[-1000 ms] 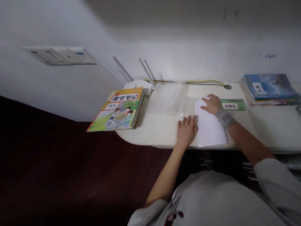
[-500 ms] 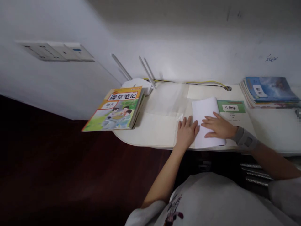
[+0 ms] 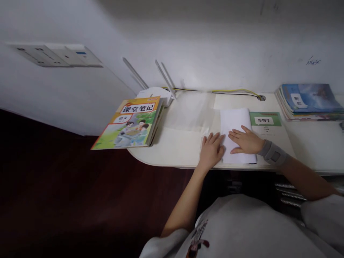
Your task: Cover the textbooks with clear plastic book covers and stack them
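A white folded sheet (image 3: 233, 120) lies near the front edge of the white desk (image 3: 172, 154). It partly overlaps a book with a green band (image 3: 271, 130) to its right. My right hand (image 3: 245, 141), with a grey band at the wrist, rests spread on the sheet, palm down. Beside the sheet's left edge, my left hand (image 3: 211, 152) lies palm down with its fingers slightly apart, holding nothing. A clear plastic sheet (image 3: 188, 113) is spread on the desk just beyond my left hand.
At the left, a pile of books (image 3: 134, 123) juts over the desk's edge in front of a white router (image 3: 154, 92) with upright antennas. Another book stack (image 3: 311, 102) sits at the back right. Cables (image 3: 233, 91) run along the wall into a desk hole.
My right hand has slid a little to the left across the white sheet. My left hand has stayed by the sheet's left edge. The camera view has shifted slightly.
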{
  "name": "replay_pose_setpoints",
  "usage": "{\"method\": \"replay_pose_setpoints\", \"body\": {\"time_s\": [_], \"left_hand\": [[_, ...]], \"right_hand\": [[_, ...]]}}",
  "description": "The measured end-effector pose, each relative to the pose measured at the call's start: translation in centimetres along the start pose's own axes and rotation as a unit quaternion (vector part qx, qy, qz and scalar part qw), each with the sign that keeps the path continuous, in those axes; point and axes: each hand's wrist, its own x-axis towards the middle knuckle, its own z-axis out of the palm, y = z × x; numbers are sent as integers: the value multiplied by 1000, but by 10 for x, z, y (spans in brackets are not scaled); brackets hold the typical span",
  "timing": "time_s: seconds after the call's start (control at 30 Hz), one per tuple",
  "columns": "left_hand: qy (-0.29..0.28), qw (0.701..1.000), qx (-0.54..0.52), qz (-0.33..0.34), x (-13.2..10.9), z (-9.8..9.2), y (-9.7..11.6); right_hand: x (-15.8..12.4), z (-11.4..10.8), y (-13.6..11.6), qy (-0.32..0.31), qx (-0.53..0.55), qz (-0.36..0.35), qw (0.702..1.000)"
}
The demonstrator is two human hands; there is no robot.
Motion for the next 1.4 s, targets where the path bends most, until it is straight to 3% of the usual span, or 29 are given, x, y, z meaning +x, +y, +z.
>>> {"method": "replay_pose_setpoints", "body": {"time_s": [0.37,0.53,0.77,0.87,0.97,1.23,1.4], "left_hand": [[-64,995,-67,40,-24,-15,-3],[-27,997,-70,13,-29,-13,3],[8,995,-96,3,-25,-16,5],[20,999,-31,-40,-25,-21,8],[-15,997,19,-70,-26,-25,14],[-39,999,-33,-17,-21,-44,28],[-57,998,3,-29,-9,-33,26]], "right_hand": [[3,4,-2,4,3,29,1000],[2,-3,-17,17,-5,48,999],[-8,-3,-43,19,23,-48,998],[-9,0,-44,17,22,-33,999],[-8,3,-47,25,19,-15,999],[-4,6,-55,45,24,43,998],[-9,3,-49,43,92,-55,993]]}}
